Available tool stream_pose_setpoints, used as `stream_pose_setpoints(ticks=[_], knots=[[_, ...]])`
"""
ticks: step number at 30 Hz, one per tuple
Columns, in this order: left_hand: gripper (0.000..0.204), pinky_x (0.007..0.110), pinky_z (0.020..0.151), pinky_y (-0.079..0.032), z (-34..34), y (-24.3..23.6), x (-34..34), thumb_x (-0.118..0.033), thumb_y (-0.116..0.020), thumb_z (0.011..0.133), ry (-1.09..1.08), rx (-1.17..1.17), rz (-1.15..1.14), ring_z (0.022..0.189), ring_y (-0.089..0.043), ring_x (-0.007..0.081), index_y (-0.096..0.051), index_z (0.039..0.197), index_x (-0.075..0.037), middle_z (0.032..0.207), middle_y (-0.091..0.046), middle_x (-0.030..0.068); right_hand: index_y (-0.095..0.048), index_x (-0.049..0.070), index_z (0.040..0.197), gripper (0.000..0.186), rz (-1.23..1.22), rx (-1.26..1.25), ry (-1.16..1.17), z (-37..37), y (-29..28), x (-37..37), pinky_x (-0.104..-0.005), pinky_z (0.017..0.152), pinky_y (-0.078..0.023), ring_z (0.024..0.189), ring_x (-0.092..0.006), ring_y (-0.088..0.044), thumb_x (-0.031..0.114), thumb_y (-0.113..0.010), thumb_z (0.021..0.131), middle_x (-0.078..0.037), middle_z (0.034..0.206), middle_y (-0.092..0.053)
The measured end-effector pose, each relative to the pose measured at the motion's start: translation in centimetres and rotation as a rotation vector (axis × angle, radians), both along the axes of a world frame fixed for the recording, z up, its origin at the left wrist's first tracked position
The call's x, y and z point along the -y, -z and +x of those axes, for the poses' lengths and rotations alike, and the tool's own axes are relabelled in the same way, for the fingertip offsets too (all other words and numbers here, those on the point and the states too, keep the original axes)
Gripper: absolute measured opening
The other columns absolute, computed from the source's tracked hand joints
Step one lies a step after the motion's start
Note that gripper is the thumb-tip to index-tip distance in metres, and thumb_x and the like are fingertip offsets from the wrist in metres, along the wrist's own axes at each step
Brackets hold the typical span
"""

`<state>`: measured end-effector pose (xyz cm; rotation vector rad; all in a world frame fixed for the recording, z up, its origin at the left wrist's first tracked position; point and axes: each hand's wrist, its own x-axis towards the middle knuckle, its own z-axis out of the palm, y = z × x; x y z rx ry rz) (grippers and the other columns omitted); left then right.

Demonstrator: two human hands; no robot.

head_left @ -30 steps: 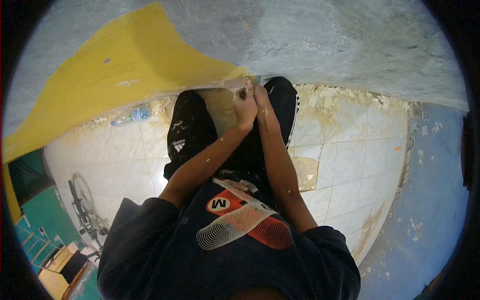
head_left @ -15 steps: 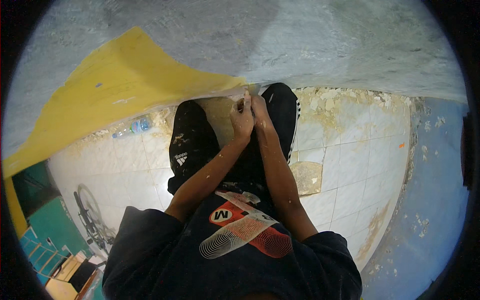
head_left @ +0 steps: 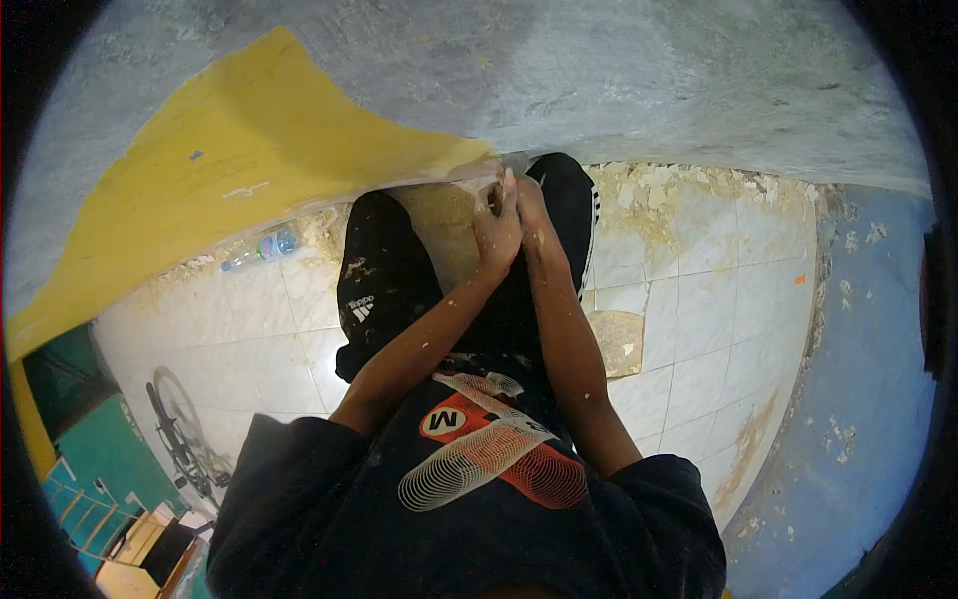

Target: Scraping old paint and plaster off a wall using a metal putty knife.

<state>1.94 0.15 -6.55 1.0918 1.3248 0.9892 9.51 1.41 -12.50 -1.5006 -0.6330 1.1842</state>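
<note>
Both of my hands are together between my knees, close to the foot of the wall (head_left: 619, 90). A scraper (head_left: 515, 160) with a flat greyish blade meets the wall at the tip of the yellow paint patch (head_left: 289, 130). My right hand (head_left: 534, 207) is closed round its handle, which is mostly hidden. Against it presses my left hand (head_left: 497, 228), its fingers bent and one stretched toward the blade; it seems to grip the scraper too. Bare grey plaster surrounds the yellow paint.
A plastic bottle (head_left: 261, 249) lies on the tiles by the wall at left. Peeled paint flakes (head_left: 659, 190) line the wall's foot at right. A tan square piece (head_left: 617, 342) lies beside my right leg. A bicycle (head_left: 185, 434) is at lower left, a blue wall (head_left: 848, 339) at right.
My hands and the scraper have shifted slightly up and to the right along the wall. The view has tilted a little; both hands keep their hold.
</note>
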Motion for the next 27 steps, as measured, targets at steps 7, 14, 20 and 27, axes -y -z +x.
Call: stream_pose_setpoints(ticks=[7, 14, 20, 27], knots=[[0.045, 0.031, 0.067, -0.04, -0.3, -0.8, -0.4, -0.039, -0.051, 0.085, 0.009, 0.068, -0.153, 0.071, -0.05, 0.018, -0.055, 0.084, 0.006, 0.075, -0.055, 0.0107, -0.057, -0.002, 0.075, 0.023, -0.126, 0.042, -0.118, 0.3, 1.5, -0.8, -0.0359, 0.05, -0.037, 0.053, -0.0166, -0.045, 0.019, -0.049, 0.083, -0.008, 0.068, -0.053], [0.049, 0.031, 0.063, -0.039, 0.0, -0.5, 0.1, -0.043, -0.05, 0.085, 0.017, -0.085, -0.131, 0.067, -0.049, 0.0164, -0.052, 0.08, 0.006, 0.07, -0.052, 0.0084, -0.057, -0.002, 0.072, 0.024, -0.087, -0.109, -0.035, 0.2, 1.5, 0.4, -0.0344, 0.053, -0.04, 0.056, -0.0164, -0.049, 0.014, -0.045, 0.085, -0.009, 0.066, -0.054], [0.05, 0.031, 0.067, -0.041, 0.6, -1.0, 0.5, -0.043, -0.05, 0.085, 0.007, -0.023, -0.095, 0.072, -0.052, 0.0192, -0.054, 0.087, 0.007, 0.076, -0.055, 0.0115, -0.055, -0.002, 0.068, 0.026, -0.057, 0.005, -0.094, 0.9, 1.8, -0.1, -0.0339, 0.051, -0.039, 0.054, -0.0156, -0.048, 0.014, -0.045, 0.086, -0.008, 0.063, -0.052], [0.051, 0.034, 0.072, -0.041, 0.3, -0.3, -0.3, -0.043, -0.048, 0.086, -0.008, 0.06, -0.029, 0.079, -0.054, 0.0229, -0.053, 0.093, 0.007, 0.082, -0.057, 0.0145, -0.055, -0.001, 0.068, 0.027, -0.213, -0.459, 0.131, 0.0, 1.5, -0.6, -0.0362, 0.047, -0.034, 0.052, -0.0153, -0.04, 0.019, -0.048, 0.086, -0.005, 0.063, -0.048]])
